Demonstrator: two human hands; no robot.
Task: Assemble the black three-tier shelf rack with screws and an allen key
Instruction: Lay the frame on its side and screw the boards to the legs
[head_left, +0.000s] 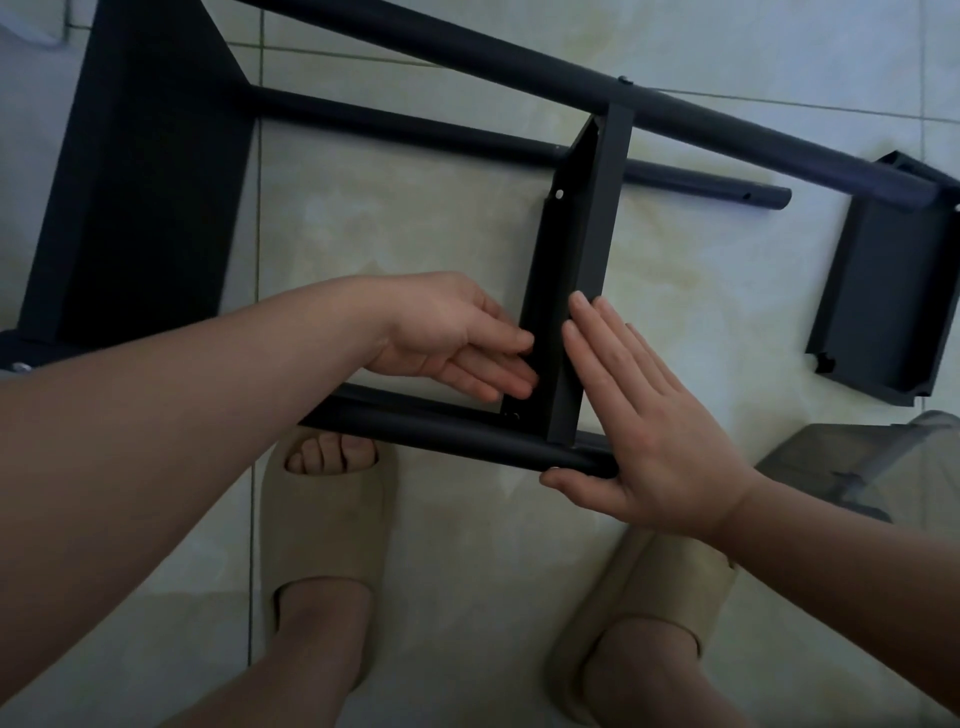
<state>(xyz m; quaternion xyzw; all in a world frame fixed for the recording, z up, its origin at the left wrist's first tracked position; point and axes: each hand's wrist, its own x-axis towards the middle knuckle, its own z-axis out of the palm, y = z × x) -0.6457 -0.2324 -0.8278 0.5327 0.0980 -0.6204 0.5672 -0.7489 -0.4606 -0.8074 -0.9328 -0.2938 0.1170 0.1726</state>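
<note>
Two hands flank the middle shelf: right hand flat, fingers straight on its outer side; left hand loosely bent on the inner face, apparently holding nothing.

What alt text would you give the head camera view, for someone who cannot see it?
Seen from above, a person's two hands steady the middle shelf of a black rack lying on a pale tiled floor: the left hand touches its inner face, the right hand presses flat against its outer face. Beige slippers show below.
</note>
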